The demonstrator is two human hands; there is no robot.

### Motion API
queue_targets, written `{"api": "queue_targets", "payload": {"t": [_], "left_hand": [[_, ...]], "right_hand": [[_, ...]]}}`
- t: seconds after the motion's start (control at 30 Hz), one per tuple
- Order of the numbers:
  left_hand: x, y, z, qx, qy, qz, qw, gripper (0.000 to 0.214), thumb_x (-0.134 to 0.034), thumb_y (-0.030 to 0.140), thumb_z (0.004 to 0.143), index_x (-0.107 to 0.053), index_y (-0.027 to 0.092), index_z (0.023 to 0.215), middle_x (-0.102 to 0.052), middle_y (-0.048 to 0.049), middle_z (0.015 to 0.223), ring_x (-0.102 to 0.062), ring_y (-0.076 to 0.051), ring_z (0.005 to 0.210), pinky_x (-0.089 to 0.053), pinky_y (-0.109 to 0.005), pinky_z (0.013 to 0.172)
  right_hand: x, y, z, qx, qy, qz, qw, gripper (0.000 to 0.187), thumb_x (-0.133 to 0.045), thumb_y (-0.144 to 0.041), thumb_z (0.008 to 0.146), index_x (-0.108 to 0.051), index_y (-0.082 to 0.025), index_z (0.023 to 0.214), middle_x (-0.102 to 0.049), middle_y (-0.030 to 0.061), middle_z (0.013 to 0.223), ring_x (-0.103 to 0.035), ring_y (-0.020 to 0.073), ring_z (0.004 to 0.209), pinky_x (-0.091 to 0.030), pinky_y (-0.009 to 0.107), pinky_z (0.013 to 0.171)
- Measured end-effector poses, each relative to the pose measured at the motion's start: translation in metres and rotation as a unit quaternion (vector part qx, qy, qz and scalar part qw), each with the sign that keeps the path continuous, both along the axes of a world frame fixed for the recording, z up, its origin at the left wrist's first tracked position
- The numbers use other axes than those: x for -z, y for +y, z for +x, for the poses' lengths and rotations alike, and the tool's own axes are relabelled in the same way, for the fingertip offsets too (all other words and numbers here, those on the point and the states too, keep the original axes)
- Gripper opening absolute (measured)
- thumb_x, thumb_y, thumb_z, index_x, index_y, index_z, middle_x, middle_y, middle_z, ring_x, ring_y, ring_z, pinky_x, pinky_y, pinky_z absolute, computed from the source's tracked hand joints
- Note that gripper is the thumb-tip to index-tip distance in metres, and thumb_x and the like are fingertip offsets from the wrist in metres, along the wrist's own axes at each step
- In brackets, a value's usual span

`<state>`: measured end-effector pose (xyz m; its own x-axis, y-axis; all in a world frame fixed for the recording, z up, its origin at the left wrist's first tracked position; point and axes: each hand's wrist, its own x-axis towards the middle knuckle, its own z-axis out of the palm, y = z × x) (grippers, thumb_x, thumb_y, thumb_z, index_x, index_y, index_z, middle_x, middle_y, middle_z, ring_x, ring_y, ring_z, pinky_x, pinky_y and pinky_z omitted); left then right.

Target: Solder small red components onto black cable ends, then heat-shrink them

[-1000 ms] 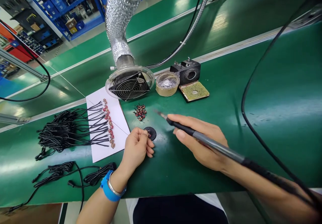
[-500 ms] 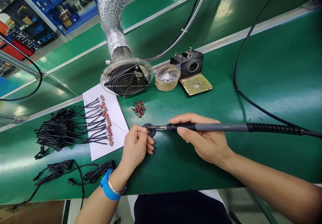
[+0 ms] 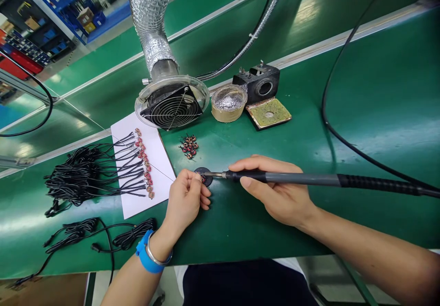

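Observation:
My right hand [image 3: 280, 191] grips a soldering iron [image 3: 302, 178] by its dark front sleeve, thumb and fingers on either side. The iron's metal tip points left and meets a small toroid coil [image 3: 202, 177] on a round black disc [image 3: 207, 182]. My left hand [image 3: 185, 193] is pinched closed at the disc's left edge. A thin solder wire [image 3: 161, 171] runs from these fingers back across the white sheet; its front end is hidden. Behind the disc lies a small pile of copper-and-red toroid coils [image 3: 189, 147].
Black cables [image 3: 74, 175] with coils at their ends lie partly on a white sheet [image 3: 165, 191]. A fume extractor [image 3: 172, 106] hangs over the bench. Farther back stand a tape roll with foil [image 3: 228, 104], an iron holder [image 3: 259, 84] and a sponge tray [image 3: 268, 113]. More cables [image 3: 82, 232] lie front left.
The iron's rear end has dipped slightly, while its tip stays at the disc. The left hand keeps its pinch in nearly the same place. The view has shifted a little.

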<state>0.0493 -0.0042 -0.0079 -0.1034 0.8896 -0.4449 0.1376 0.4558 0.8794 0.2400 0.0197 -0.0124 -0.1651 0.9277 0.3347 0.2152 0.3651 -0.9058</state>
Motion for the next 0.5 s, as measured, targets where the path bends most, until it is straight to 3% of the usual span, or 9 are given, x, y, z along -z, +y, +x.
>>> {"api": "queue_targets", "payload": {"t": [0.5], "left_hand": [[0.004, -0.0015, -0.002, 0.008, -0.006, 0.002, 1.0, 0.032, -0.054, 0.048, 0.089, -0.045, 0.019, 0.079, -0.061, 0.0053, 0.055, -0.054, -0.007, 0.039, -0.046, -0.017, 0.039]], "right_hand": [[0.001, 0.0012, 0.0005, 0.015, 0.021, 0.023, 0.999, 0.014, -0.058, -0.018, 0.082, -0.069, -0.022, 0.09, -0.072, 0.0024, 0.08, -0.064, 0.0173, 0.067, -0.053, 0.03, 0.062]]}}
